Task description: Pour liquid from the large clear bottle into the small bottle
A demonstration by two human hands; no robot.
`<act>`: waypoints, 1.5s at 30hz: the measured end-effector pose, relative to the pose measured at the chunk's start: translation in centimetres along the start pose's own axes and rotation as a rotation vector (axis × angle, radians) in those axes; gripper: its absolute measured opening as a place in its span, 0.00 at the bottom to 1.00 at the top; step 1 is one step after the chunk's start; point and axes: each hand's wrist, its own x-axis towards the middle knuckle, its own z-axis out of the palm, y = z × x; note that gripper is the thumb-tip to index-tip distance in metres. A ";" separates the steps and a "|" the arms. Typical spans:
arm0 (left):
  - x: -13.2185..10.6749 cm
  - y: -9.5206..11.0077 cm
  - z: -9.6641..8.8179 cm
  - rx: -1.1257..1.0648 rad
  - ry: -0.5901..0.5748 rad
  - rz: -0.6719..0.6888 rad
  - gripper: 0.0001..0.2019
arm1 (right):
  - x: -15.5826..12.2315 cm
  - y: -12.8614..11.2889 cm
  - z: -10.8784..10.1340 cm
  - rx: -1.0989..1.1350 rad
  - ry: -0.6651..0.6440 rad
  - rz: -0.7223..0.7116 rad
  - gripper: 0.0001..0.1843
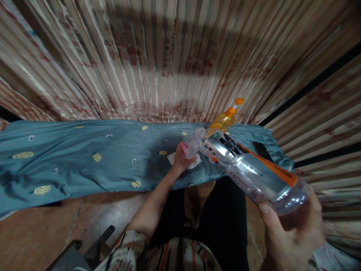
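Note:
A large clear plastic bottle (251, 169) with a silver and orange label slants down to the left across the view. My right hand (296, 229) is closed around its base end. The bottle's narrow end meets a small clear plastic container (195, 141) with a pink mark; whether they touch I cannot tell. My left hand (182, 160) is wrapped around the small container, just above the tabletop. Below that hand lies a white, scallop-edged tissue or cloth (171, 158), partly covered by the hand.
A yellow-orange pump bottle (222, 121) stands tilted in view behind the large bottle. Toward the right end of the teal patterned cloth (113, 169) lies a dark flat phone-like object (262, 151). Pleated curtains (158, 60) hang behind and to the right. A dark chair armrest (98, 241) is at lower left.

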 end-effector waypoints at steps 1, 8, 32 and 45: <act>0.0 0.0 0.0 -0.002 -0.002 -0.002 0.40 | 0.0 0.1 0.0 0.001 0.003 -0.001 0.58; 0.0 0.3 -0.2 -0.009 -0.036 -0.018 0.39 | -0.2 0.3 0.1 0.045 -0.015 0.010 0.58; 0.0 -0.8 0.2 -0.008 -0.001 0.024 0.40 | -0.1 0.2 -0.1 0.057 0.001 0.012 0.58; 0.0 -0.8 0.3 0.014 0.010 0.010 0.38 | -0.1 0.2 0.0 0.078 -0.019 0.029 0.59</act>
